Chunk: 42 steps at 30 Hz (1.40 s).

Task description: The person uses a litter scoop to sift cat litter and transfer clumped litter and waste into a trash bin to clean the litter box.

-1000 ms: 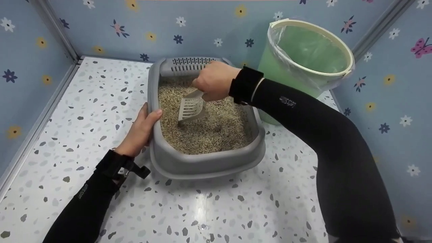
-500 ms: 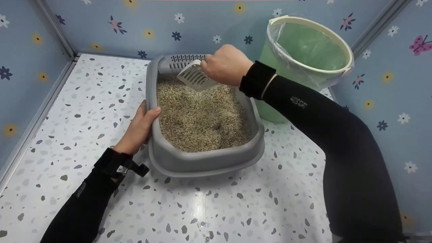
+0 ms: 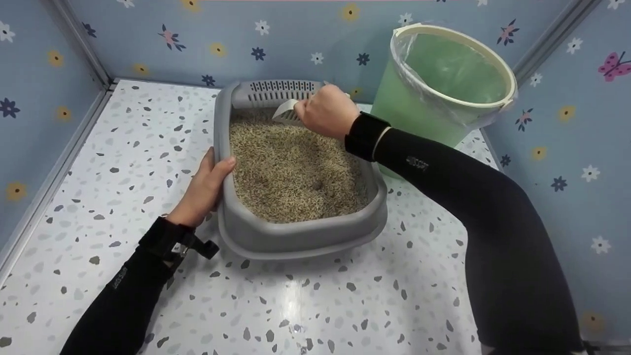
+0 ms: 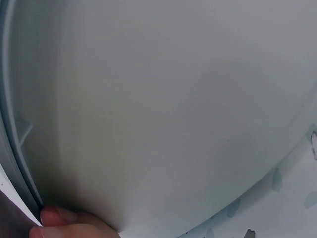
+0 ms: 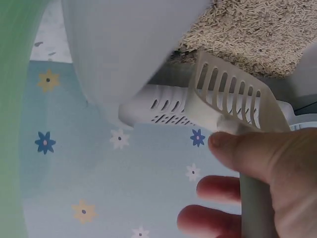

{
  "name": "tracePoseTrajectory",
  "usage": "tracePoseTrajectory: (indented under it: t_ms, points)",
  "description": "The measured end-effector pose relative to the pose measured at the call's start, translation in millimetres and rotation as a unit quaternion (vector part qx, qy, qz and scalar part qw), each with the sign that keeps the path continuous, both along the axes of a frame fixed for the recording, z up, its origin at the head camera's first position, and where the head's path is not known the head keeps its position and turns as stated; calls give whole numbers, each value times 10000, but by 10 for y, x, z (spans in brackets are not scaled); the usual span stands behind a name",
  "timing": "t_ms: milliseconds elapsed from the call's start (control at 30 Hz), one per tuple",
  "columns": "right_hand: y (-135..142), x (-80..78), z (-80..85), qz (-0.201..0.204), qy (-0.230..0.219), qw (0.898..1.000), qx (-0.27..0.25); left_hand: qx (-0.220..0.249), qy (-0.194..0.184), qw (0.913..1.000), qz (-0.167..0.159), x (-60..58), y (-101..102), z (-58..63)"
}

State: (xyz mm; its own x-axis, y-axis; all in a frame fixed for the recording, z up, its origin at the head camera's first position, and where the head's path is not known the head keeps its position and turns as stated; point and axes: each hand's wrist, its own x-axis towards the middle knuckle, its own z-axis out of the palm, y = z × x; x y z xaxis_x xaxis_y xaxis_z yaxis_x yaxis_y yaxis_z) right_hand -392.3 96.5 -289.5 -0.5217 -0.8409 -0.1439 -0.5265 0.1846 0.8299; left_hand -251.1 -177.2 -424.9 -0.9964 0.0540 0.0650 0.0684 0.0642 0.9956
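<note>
A grey litter box (image 3: pixel 300 241) stands on the floor, holding tan pellet litter (image 3: pixel 286 170) with a small dark dip near its right side. My left hand (image 3: pixel 199 190) grips the box's left rim, thumb over the top; in the left wrist view its fingertips (image 4: pixel 74 229) curl under the rim beside the outer wall. My right hand (image 3: pixel 328 112) holds a pale slotted litter scoop (image 3: pixel 284 111) by the handle over the back of the box. The right wrist view shows the scoop's slots (image 5: pixel 230 89) with nothing lying on them, and the thumb along the handle.
A green bin (image 3: pixel 404 111) with a clear plastic liner stands right behind the box, close to my right forearm. Flower-patterned walls (image 3: pixel 305 39) enclose the speckled white floor (image 3: pixel 123 172) at the back and both sides.
The scoop has come up out of the middle of the litter and back toward the rear wall, then dropped slightly and turned. My left hand keeps its hold on the rim.
</note>
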Motion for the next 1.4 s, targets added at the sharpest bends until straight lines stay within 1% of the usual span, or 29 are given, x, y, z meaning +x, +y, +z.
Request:
tracePoseTrajectory:
  t_ms: [133, 267, 333, 400, 467, 500, 567, 633, 700, 767, 800, 833, 933, 1033, 1133, 1233, 1367, 1400]
  points:
    - [-1, -26, 18, 35, -472, 9986, -217, 24, -20, 10000, -2, 4, -5, 6]
    - [33, -37, 75, -173, -1113, 9915, -648, 8, 2, 10000, 2, 0, -12, 7]
    - [56, -26, 95, -383, -1446, 9852, -839, 0, -28, 10000, -20, 3, -19, 7]
    - [71, -2, 99, -657, -1780, 9757, -1097, -14, -49, 10000, -17, 6, -27, 9]
    - [66, 27, 80, -965, -1967, 9665, -1335, -30, -92, 10000, -3, 12, -33, 12]
    - [52, 46, 60, -1162, -1984, 9634, -1374, -46, -106, 9999, 11, 14, -37, 11]
    - [7, 80, 8, -1588, -1871, 9613, -1256, -89, -108, 9999, 36, 16, -41, 11]
    - [-62, 108, -59, -1970, -1615, 9632, -862, -76, -93, 9999, 39, 15, -44, 7]
    - [-142, 127, -136, -2283, -1411, 9616, -578, -62, -90, 9999, 35, 17, -47, 3]
    - [-219, 126, -217, -2462, -1230, 9596, -582, -35, -82, 10000, 35, 15, -45, -1]
    - [-252, 124, -255, -2496, -1106, 9601, -606, -41, -101, 9999, 37, 17, -44, -1]
    - [-283, 117, -293, -2508, -1014, 9598, -749, -42, -104, 9999, 35, 18, -41, 0]
    - [-342, 100, -395, -2404, -718, 9637, -916, -21, -81, 10000, 11, 10, -25, 1]
    - [-356, 97, -490, -2276, -494, 9686, -867, -21, -62, 10000, -30, 6, -12, 6]
    - [-346, 107, -575, -2224, -317, 9723, -651, -62, -106, 9999, -52, 17, -8, 14]
    - [-336, 104, -631, -2349, -432, 9691, -612, -64, -145, 9999, -53, 25, -10, 15]
    - [-314, 93, -676, -2591, -750, 9590, -868, -137, -294, 9995, -11, 37, -22, 14]
    - [-308, 86, -685, -2586, -755, 9589, -889, -156, -327, 9993, -3, 38, -25, 16]
